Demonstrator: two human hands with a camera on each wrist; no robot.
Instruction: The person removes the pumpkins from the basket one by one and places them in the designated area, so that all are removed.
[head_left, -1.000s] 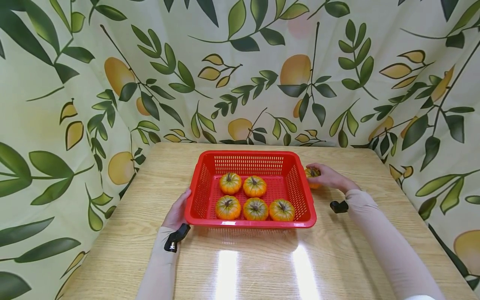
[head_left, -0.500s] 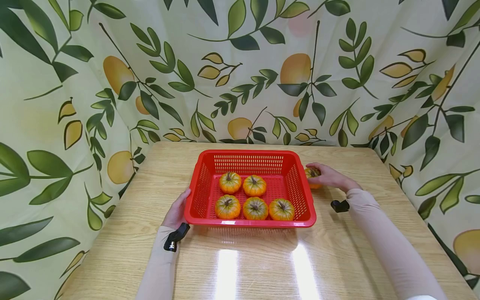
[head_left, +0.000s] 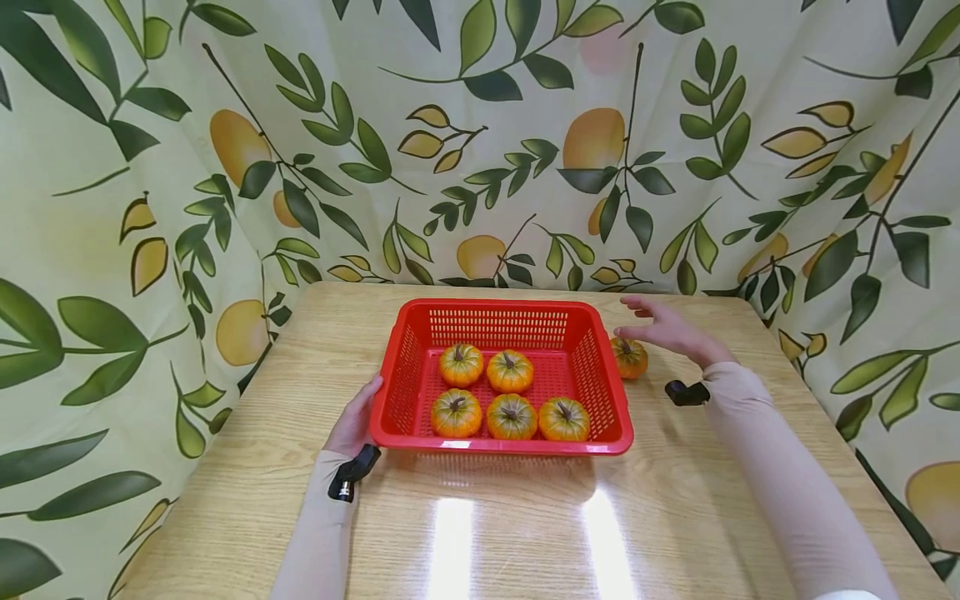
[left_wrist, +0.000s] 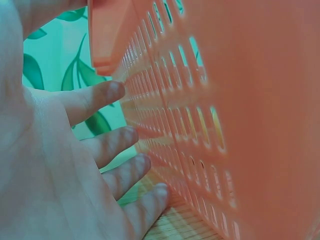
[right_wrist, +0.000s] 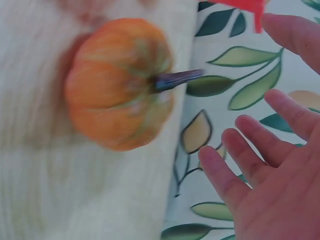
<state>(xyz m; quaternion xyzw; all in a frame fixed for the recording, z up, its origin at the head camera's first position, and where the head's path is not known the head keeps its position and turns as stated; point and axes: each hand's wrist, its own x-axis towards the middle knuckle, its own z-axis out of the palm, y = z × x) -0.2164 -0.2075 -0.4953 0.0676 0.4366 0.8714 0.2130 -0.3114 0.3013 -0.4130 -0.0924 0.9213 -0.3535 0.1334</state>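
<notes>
A red plastic basket [head_left: 502, 447] with slotted walls sits on the table. Inside it are several small orange pumpkins [head_left: 510, 372] with brown stems. My left hand [head_left: 352, 421] lies along the basket's left side; in the left wrist view its fingers [left_wrist: 120, 175] extend fairly straight toward the slotted wall, fingertips at or very near it. One more pumpkin [head_left: 630, 358] stands on the table just outside the basket's right wall. Over and behind that pumpkin is my right hand [head_left: 667, 329], fingers spread, holding nothing. The right wrist view shows this pumpkin [right_wrist: 120, 85] apart from the fingers.
The wooden table [head_left: 525, 533] reaches back to a leaf-and-fruit patterned cloth [head_left: 517, 167], which also hangs along both sides. Each wrist carries a small black camera mount, one on the left [head_left: 354, 473] and one on the right [head_left: 686, 392].
My right hand has let go of the pumpkin beside the basket and lifted up and back, fingers spreading. That pumpkin stays on the table. My left hand and the basket have not visibly moved.
</notes>
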